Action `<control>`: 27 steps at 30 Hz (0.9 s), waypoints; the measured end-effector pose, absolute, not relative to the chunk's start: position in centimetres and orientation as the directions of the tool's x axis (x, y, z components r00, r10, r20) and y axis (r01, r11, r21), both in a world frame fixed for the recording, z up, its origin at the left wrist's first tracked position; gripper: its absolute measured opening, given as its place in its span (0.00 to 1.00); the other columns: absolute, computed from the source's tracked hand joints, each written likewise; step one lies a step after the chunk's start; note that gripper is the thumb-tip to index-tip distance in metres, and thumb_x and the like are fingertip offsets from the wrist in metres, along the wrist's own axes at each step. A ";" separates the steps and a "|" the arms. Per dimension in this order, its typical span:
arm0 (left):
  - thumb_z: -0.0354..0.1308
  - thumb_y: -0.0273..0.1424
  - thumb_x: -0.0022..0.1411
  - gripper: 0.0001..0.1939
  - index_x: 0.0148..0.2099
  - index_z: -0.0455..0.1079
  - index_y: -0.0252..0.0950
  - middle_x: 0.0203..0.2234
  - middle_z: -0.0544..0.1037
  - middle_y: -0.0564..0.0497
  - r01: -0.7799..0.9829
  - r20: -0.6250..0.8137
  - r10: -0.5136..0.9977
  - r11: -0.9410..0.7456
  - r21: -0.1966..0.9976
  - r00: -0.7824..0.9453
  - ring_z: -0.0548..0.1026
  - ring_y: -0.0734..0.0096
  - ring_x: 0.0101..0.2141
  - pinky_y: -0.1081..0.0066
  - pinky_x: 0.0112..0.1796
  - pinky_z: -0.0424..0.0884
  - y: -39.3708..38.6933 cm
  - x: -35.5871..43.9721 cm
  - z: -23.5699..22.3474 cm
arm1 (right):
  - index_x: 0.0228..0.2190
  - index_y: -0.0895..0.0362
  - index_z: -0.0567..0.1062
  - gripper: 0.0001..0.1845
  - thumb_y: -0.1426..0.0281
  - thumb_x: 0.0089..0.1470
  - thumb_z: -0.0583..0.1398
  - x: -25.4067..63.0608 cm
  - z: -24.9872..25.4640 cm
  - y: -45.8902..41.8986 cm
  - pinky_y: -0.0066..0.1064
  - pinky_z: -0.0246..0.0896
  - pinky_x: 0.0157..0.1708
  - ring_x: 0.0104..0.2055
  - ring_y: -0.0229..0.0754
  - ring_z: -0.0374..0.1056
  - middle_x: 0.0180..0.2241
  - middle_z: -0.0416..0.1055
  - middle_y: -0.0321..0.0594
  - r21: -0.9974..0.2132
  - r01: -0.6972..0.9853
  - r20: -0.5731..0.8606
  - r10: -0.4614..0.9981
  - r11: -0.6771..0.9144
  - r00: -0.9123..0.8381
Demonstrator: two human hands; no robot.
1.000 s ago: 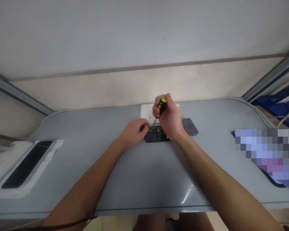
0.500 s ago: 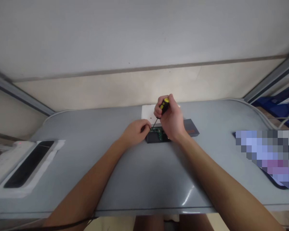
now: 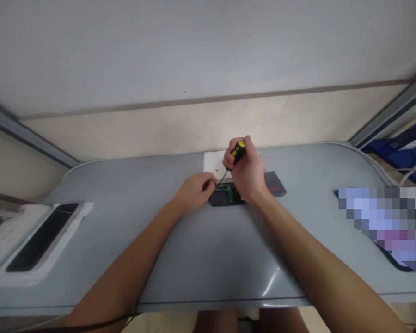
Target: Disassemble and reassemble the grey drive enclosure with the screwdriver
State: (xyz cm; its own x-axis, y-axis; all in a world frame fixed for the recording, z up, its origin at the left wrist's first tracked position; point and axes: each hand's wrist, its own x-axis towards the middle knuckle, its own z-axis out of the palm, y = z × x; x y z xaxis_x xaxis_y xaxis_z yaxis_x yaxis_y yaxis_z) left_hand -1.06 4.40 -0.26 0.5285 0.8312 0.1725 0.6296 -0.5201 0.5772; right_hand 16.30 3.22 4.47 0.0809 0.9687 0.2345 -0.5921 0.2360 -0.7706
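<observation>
My right hand [image 3: 246,169] is wrapped round the black-and-yellow handle of a screwdriver [image 3: 238,151]. Its thin shaft slants down to the left, and the tip meets a green circuit board [image 3: 229,193] near the board's back edge. The board sits in a dark open casing [image 3: 219,199], partly covered by my right hand. At the casing's left end, my left hand [image 3: 197,189] is closed with fingertips curled together by the screwdriver tip. Whether those fingers pinch a small part or just the casing's edge is hidden.
Behind the casing lies a white sheet [image 3: 212,162] with a small dark speck on it. A dark grey box [image 3: 275,184] rests to the right of my hand. A black phone-like slab [image 3: 43,238] lies on white paper at left; a blurred-out device [image 3: 384,226] is at right.
The screwdriver handle has tilted slightly further right along with my right hand. My left hand stays at the casing's left end; the whole view has shifted a little.
</observation>
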 end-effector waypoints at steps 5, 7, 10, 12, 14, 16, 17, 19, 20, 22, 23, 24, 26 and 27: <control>0.49 0.28 0.68 0.11 0.39 0.74 0.38 0.33 0.80 0.53 0.628 0.176 0.830 -0.523 0.576 0.530 0.75 0.68 0.34 0.68 0.37 0.67 4.4 -1.0 -0.2 | 0.27 0.52 0.68 0.27 0.43 0.64 0.56 15.9 4.3 3.1 0.30 0.54 0.25 0.24 0.36 0.53 0.22 0.55 0.32 -0.763 -0.595 0.253 0.964 0.251 0.081; 0.49 0.28 0.67 0.11 0.39 0.74 0.38 0.33 0.80 0.53 0.626 0.178 0.830 -0.523 0.578 0.529 0.75 0.68 0.33 0.68 0.37 0.68 4.4 -1.0 -0.2 | 0.27 0.52 0.68 0.28 0.42 0.63 0.55 15.8 4.2 3.1 0.31 0.54 0.24 0.23 0.37 0.53 0.22 0.55 0.32 -0.774 -0.588 0.244 0.968 0.236 0.068; 0.49 0.28 0.68 0.11 0.39 0.74 0.38 0.33 0.80 0.53 0.623 0.181 0.827 -0.527 0.578 0.532 0.76 0.68 0.34 0.68 0.37 0.68 4.4 -0.9 -0.2 | 0.27 0.52 0.68 0.29 0.40 0.62 0.55 15.9 4.3 3.1 0.31 0.52 0.23 0.23 0.36 0.52 0.22 0.55 0.32 -0.771 -0.595 0.238 0.969 0.226 0.060; 0.49 0.29 0.68 0.12 0.39 0.74 0.38 0.33 0.81 0.52 0.627 0.177 0.829 -0.524 0.577 0.530 0.76 0.68 0.34 0.68 0.37 0.68 4.3 -0.9 -0.2 | 0.27 0.52 0.68 0.29 0.40 0.63 0.55 16.0 4.4 3.1 0.30 0.52 0.23 0.23 0.36 0.52 0.22 0.54 0.32 -0.760 -0.610 0.243 0.968 0.227 0.058; 0.49 0.29 0.68 0.12 0.39 0.74 0.38 0.34 0.81 0.52 0.634 0.172 0.833 -0.518 0.575 0.525 0.76 0.67 0.34 0.68 0.38 0.68 4.3 -0.9 -0.1 | 0.27 0.52 0.69 0.30 0.40 0.63 0.54 16.1 4.5 3.1 0.30 0.51 0.23 0.23 0.36 0.51 0.22 0.53 0.32 -0.745 -0.625 0.253 0.966 0.232 0.056; 0.49 0.29 0.68 0.12 0.39 0.74 0.38 0.34 0.81 0.52 0.637 0.168 0.836 -0.514 0.574 0.523 0.76 0.67 0.34 0.68 0.38 0.68 4.2 -0.8 0.1 | 0.27 0.52 0.69 0.29 0.41 0.64 0.55 16.2 4.5 3.1 0.30 0.51 0.23 0.23 0.36 0.52 0.22 0.54 0.32 -0.739 -0.630 0.263 0.963 0.237 0.055; 0.49 0.29 0.68 0.12 0.39 0.74 0.38 0.33 0.81 0.52 0.638 0.170 0.836 -0.514 0.574 0.521 0.76 0.67 0.34 0.68 0.37 0.68 4.2 -0.8 0.1 | 0.27 0.52 0.69 0.28 0.42 0.64 0.56 16.2 4.5 3.0 0.30 0.52 0.24 0.23 0.35 0.52 0.22 0.54 0.32 -0.739 -0.629 0.266 0.962 0.241 0.056; 0.49 0.29 0.68 0.12 0.39 0.74 0.38 0.33 0.80 0.52 0.636 0.172 0.835 -0.516 0.574 0.522 0.76 0.67 0.34 0.68 0.37 0.68 4.2 -0.8 0.1 | 0.27 0.52 0.68 0.28 0.42 0.63 0.56 16.1 4.5 3.0 0.30 0.53 0.24 0.24 0.36 0.53 0.23 0.54 0.32 -0.747 -0.618 0.265 0.962 0.246 0.063; 0.49 0.29 0.68 0.11 0.39 0.74 0.38 0.33 0.80 0.52 0.636 0.173 0.835 -0.517 0.573 0.523 0.76 0.67 0.34 0.68 0.37 0.68 4.2 -0.8 0.1 | 0.27 0.52 0.68 0.28 0.41 0.63 0.56 16.1 4.5 3.0 0.30 0.54 0.24 0.24 0.36 0.54 0.23 0.55 0.32 -0.752 -0.611 0.261 0.963 0.248 0.070; 0.49 0.29 0.68 0.11 0.39 0.73 0.38 0.33 0.80 0.52 0.636 0.171 0.833 -0.520 0.571 0.527 0.76 0.68 0.34 0.68 0.37 0.68 4.3 -0.8 0.0 | 0.27 0.52 0.68 0.29 0.39 0.62 0.55 16.0 4.5 2.9 0.31 0.54 0.24 0.23 0.36 0.54 0.23 0.55 0.33 -0.763 -0.597 0.248 0.965 0.246 0.082; 0.49 0.29 0.68 0.11 0.39 0.73 0.38 0.33 0.80 0.52 0.635 0.170 0.831 -0.521 0.570 0.529 0.75 0.68 0.34 0.68 0.37 0.68 4.3 -0.8 0.0 | 0.27 0.51 0.68 0.30 0.39 0.62 0.55 16.0 4.5 2.9 0.31 0.54 0.24 0.23 0.37 0.54 0.22 0.55 0.32 -0.769 -0.591 0.242 0.967 0.242 0.081; 0.49 0.29 0.68 0.11 0.39 0.73 0.38 0.33 0.80 0.52 0.634 0.171 0.830 -0.523 0.570 0.531 0.76 0.68 0.34 0.68 0.37 0.68 4.3 -0.8 0.0 | 0.27 0.51 0.68 0.30 0.39 0.62 0.54 15.9 4.5 2.9 0.31 0.54 0.24 0.23 0.37 0.54 0.22 0.55 0.32 -0.773 -0.588 0.239 0.968 0.238 0.079; 0.49 0.29 0.68 0.11 0.39 0.73 0.38 0.33 0.80 0.52 0.629 0.175 0.827 -0.528 0.571 0.535 0.76 0.67 0.34 0.68 0.37 0.68 4.4 -0.9 -0.1 | 0.28 0.52 0.68 0.30 0.38 0.62 0.54 16.0 4.5 3.0 0.31 0.53 0.23 0.23 0.36 0.53 0.22 0.55 0.32 -0.770 -0.593 0.242 0.968 0.236 0.070; 0.49 0.28 0.68 0.11 0.39 0.73 0.38 0.33 0.80 0.52 0.629 0.175 0.827 -0.527 0.572 0.534 0.76 0.67 0.34 0.68 0.38 0.68 4.4 -0.9 -0.1 | 0.28 0.52 0.68 0.30 0.38 0.62 0.54 16.1 4.4 3.0 0.31 0.53 0.23 0.23 0.36 0.53 0.22 0.55 0.32 -0.766 -0.597 0.247 0.967 0.237 0.068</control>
State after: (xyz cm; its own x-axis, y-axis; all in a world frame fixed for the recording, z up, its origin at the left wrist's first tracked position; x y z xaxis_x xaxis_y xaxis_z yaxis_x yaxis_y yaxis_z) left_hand -0.90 4.37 -0.11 0.5338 0.8273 0.1748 0.6288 -0.5266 0.5721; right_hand 16.09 3.05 4.45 0.0675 0.9668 0.2466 -0.5973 0.2372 -0.7661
